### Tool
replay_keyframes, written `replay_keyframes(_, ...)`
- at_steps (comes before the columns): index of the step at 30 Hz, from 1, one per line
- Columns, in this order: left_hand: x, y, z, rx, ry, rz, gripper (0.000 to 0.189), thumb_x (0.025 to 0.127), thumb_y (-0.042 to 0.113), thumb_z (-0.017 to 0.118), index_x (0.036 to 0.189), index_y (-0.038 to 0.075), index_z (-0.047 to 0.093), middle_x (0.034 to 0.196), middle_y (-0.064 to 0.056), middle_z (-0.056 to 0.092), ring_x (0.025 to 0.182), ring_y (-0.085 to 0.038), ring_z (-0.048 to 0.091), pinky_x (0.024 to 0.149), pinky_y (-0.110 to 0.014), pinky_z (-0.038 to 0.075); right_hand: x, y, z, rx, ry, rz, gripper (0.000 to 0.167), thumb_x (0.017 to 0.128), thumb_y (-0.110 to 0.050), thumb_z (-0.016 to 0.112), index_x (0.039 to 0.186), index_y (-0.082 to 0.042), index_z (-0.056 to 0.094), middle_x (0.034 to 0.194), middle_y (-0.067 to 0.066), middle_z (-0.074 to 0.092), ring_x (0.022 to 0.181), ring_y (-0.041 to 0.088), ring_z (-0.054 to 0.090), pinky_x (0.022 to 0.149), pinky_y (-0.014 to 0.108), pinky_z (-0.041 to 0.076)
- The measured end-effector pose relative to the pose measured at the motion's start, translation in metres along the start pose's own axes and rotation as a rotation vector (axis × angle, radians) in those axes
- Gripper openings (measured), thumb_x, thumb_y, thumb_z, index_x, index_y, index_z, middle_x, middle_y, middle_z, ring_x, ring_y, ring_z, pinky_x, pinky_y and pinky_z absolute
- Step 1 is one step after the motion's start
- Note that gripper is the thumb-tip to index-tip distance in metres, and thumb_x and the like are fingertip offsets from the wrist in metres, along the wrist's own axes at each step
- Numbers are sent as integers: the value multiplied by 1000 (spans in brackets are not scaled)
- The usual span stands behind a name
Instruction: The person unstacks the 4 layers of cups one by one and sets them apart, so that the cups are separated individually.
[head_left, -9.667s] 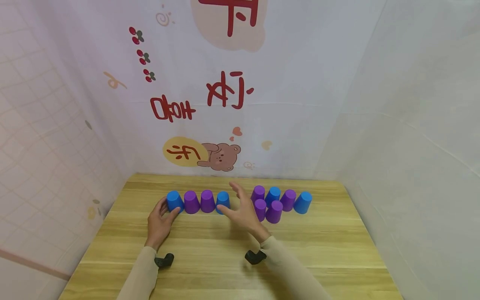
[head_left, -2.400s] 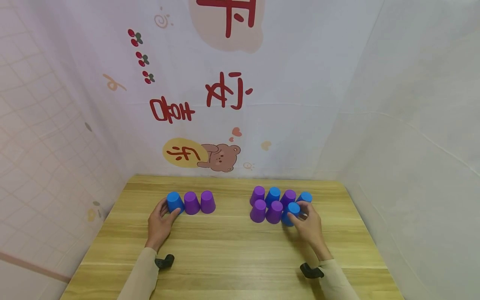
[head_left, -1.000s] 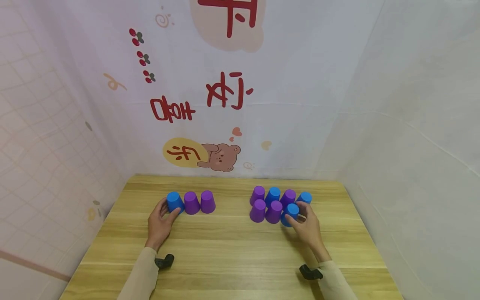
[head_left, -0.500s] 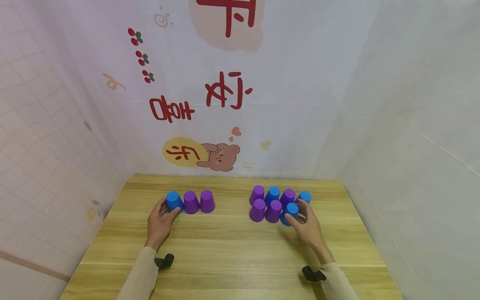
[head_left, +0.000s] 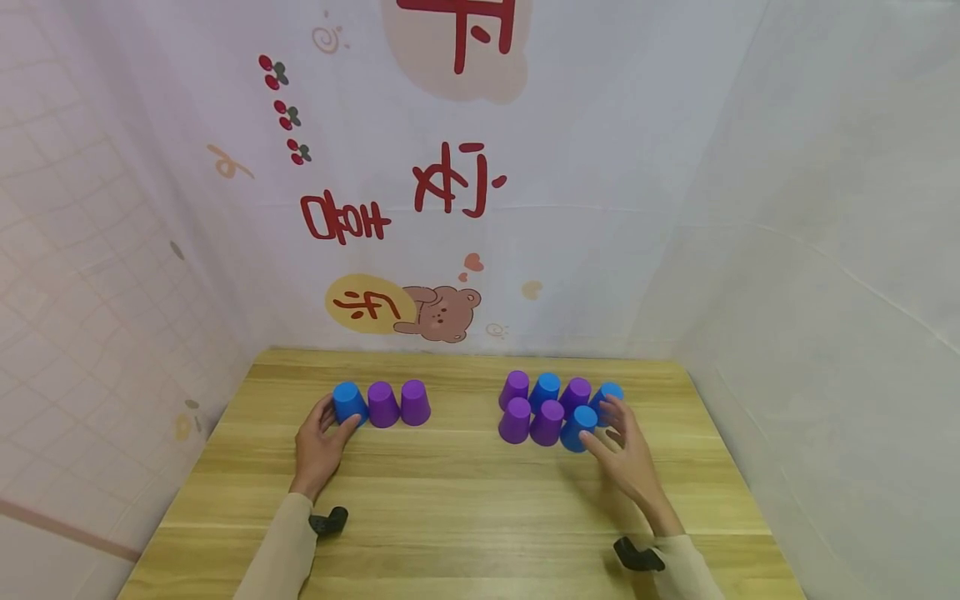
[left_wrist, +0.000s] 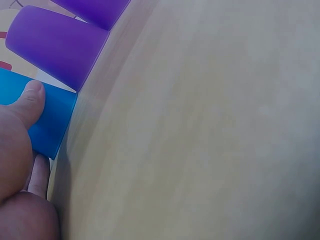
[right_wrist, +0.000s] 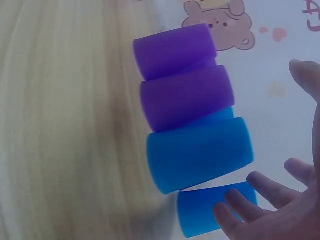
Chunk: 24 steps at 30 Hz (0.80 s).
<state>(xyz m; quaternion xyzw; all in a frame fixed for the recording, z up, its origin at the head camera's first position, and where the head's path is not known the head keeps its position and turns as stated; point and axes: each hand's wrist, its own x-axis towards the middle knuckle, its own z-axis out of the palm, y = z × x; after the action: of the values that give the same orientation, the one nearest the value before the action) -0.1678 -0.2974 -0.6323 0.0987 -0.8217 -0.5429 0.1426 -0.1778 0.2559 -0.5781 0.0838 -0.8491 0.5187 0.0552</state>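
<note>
Upside-down cups stand in two groups on the wooden table. My left hand [head_left: 318, 450] holds the blue cup [head_left: 349, 402] at the left end, its thumb [left_wrist: 32, 100] on the near side and fingers behind. Two purple cups, one in the middle [head_left: 383, 406] and one at the right [head_left: 416, 404], continue that row. In the right group, a front row has two purple cups and a blue cup [head_left: 577, 431] at its right end. My right hand [head_left: 633, 467] is spread beside this blue cup, fingers apart from it in the right wrist view [right_wrist: 280, 205].
Behind the front row stands a back row of purple and blue cups, ending in a blue cup [head_left: 606, 393] close to my right fingers. A printed white curtain [head_left: 585, 275] rises at the table's [head_left: 465, 517] back edge. Black wrist mounts [head_left: 330, 522] stick out from both sleeves.
Earlier, the blue cup ended the left row; it went to the right group's front row in my right hand. That hand has now let go and drawn back slightly right. My left hand stays put.
</note>
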Motion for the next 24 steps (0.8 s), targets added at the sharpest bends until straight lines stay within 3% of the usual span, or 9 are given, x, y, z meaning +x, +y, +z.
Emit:
replay_keyframes(3,0,1,0,0,0,-4,75,110,29,78,171,2,44,170,-32,52,157,-49,56,129,-47,47,-1,-4,-4,6,3,-18,87,106,-20,79,176,-7,29,176,27,45,160,53,48,129,35,54)
replay_keyframes(6,0,0,0,-3,1,-2,75,110,29,78,171,3,44,170,-32,53,157,-49,56,125,-19,50,-1,-10,-7,11,9,-37,87,105,-17,80,176,-7,30,177,27,44,162,53,46,117,6,43)
replay_keyframes(7,0,0,0,-5,2,0,75,110,30,78,171,3,45,170,-32,53,157,-49,56,121,-10,47,-1,-12,-8,16,10,-42,87,105,-17,80,176,-7,30,177,27,44,162,53,46,117,5,42)
replay_keyframes(10,0,0,0,-7,3,3,74,110,29,79,171,3,45,169,-32,53,156,-49,57,108,8,37,0,-19,-9,13,10,-54,87,105,-16,80,176,-7,30,178,26,43,164,53,43,123,7,41)
replay_keyframes(14,0,1,0,-1,3,-6,74,110,29,78,171,3,45,169,-32,54,156,-49,57,109,7,38,4,-31,-10,-6,4,-62,89,105,-18,80,178,-14,29,181,21,40,168,50,39,139,34,43)
replay_keyframes(16,0,2,0,1,3,-12,74,110,29,78,171,4,45,169,-31,54,156,-48,57,117,-2,44,6,-38,-8,-6,-7,-67,90,105,-19,80,179,-18,27,183,19,38,169,49,36,142,38,39)
replay_keyframes(20,0,3,0,2,2,-16,74,110,27,78,171,3,44,169,-32,54,156,-48,57,128,-38,49,11,-54,-1,18,-31,-82,92,105,-20,81,179,-22,27,184,14,37,171,45,33,143,27,34)
replay_keyframes(22,-1,3,0,4,2,-12,74,110,27,78,171,3,44,169,-32,54,156,-49,57,128,-48,47,13,-61,5,35,-43,-93,91,105,-20,82,178,-22,28,184,14,37,172,45,33,145,36,33)
replay_keyframes(24,-1,4,0,8,5,-7,73,110,26,78,171,3,44,169,-32,54,156,-49,57,129,-41,49,15,-68,11,42,-56,-105,90,105,-21,81,178,-23,28,184,16,37,171,48,33,145,57,32)
